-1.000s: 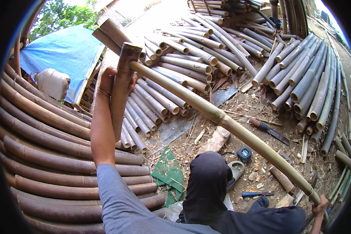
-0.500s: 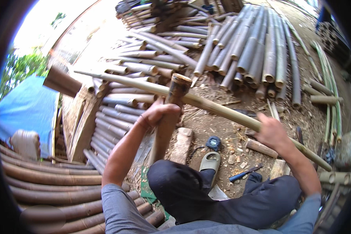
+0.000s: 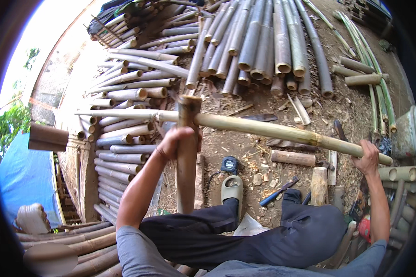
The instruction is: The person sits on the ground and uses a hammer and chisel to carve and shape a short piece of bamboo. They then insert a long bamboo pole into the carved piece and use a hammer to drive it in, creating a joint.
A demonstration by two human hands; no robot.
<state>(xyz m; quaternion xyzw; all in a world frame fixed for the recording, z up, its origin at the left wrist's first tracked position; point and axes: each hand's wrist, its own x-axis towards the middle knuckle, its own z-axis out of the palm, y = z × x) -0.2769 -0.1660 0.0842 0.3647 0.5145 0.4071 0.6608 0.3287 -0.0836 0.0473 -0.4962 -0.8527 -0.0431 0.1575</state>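
Pale and long, a bamboo pole (image 3: 263,129) is crossing a shorter brown tube (image 3: 186,173) from nine to three o'clock, while the left hand (image 3: 174,141) is clasping that tube and the right hand (image 3: 367,158) is gripping the pole near three o'clock.

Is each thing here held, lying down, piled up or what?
Left hand: closed, gripping
Right hand: closed, gripping
Brown tube: held in the left hand
Pale pole: held crosswise, sticking out both sides of the tube
Tape measure: lying down
Sandal: worn
Bamboo poles: piled up
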